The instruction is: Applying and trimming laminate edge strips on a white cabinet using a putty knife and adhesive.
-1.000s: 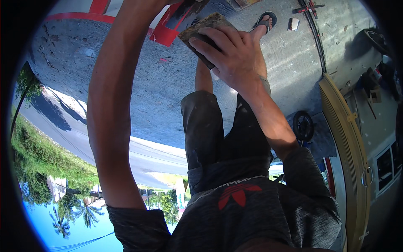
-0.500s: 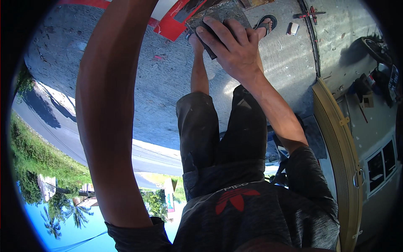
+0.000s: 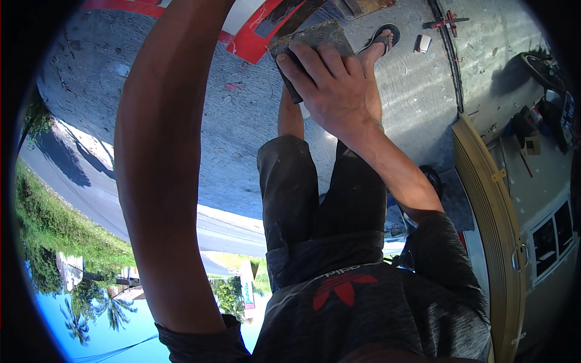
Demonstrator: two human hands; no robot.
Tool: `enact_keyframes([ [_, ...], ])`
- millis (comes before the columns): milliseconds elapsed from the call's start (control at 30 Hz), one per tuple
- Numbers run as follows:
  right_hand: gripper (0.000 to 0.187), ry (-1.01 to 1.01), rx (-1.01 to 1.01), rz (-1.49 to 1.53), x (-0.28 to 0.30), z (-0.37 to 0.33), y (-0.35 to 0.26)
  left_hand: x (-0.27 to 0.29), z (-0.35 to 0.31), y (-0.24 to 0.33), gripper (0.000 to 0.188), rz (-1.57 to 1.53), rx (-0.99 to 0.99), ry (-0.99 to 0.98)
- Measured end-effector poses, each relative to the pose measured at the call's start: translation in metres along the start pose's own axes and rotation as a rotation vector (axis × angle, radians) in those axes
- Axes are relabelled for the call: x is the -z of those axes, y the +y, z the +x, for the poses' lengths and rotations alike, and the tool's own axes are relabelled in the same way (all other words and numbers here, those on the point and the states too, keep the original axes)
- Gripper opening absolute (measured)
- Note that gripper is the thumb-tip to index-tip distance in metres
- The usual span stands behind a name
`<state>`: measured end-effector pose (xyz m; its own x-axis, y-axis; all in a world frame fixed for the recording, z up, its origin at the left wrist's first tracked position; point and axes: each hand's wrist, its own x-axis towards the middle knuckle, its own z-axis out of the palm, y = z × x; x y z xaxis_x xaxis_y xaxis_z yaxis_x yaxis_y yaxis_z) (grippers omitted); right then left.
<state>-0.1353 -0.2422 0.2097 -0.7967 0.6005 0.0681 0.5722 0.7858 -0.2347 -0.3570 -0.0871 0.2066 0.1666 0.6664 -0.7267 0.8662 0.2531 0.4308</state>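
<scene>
My right hand (image 3: 330,85) is closed over a flat, dark rectangular block (image 3: 327,34) with a worn, brownish edge. Its fingers lie bent across the near part of the block, and the thumb side is partly hidden. The block's left corner overlaps the edge of a red and white panel (image 3: 248,51) in the picture; whether they touch I cannot tell. A dark grey patch shows on the panel's red band. On the left, my left forearm (image 3: 158,121) reaches up past the top edge, so my left hand is out of the picture.
My sandalled right foot (image 3: 387,39) stands on rough concrete (image 3: 233,127). Beyond it lie a small white and dark box (image 3: 422,43), a red cross-shaped tool (image 3: 446,23) and a dark strip (image 3: 449,57) along the ground. At right are a yellow ridged shutter (image 3: 490,212) and a wheel (image 3: 542,72).
My right hand and the block have come nearer to my body and slightly left. The block uncovers more of my right foot and now hides the left one. My left forearm has shifted slightly right.
</scene>
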Motion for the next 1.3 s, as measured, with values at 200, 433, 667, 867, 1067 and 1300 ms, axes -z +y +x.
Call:
enact_keyframes([
  [200,0.063,-0.033,-0.066,0.077,0.015,-0.006,0.018,-0.006,0.004,-0.012,0.055,-0.050,-0.032,0.010],
  [433,0.061,-0.012,-0.077,-0.014,0.007,0.020,0.022,-0.012,0.014,-0.014,0.051,-0.104,-0.065,0.036],
  [667,0.048,-0.210,-0.034,0.159,0.029,0.000,-0.021,-0.021,0.001,-0.013,0.048,-0.150,-0.059,0.149],
  [867,0.051,-0.036,-0.140,0.069,0.019,0.009,0.006,-0.020,-0.019,-0.022,0.046,-0.395,-0.327,0.214],
  [1067,0.042,-0.640,-0.202,0.889,0.031,-0.004,0.001,-0.037,-0.030,0.002,0.036,-0.285,-0.109,0.329],
  [1300,0.041,-0.187,-0.952,1.237,0.016,-0.019,0.060,-0.048,-0.023,0.008,0.055,-0.182,-0.350,0.468],
])
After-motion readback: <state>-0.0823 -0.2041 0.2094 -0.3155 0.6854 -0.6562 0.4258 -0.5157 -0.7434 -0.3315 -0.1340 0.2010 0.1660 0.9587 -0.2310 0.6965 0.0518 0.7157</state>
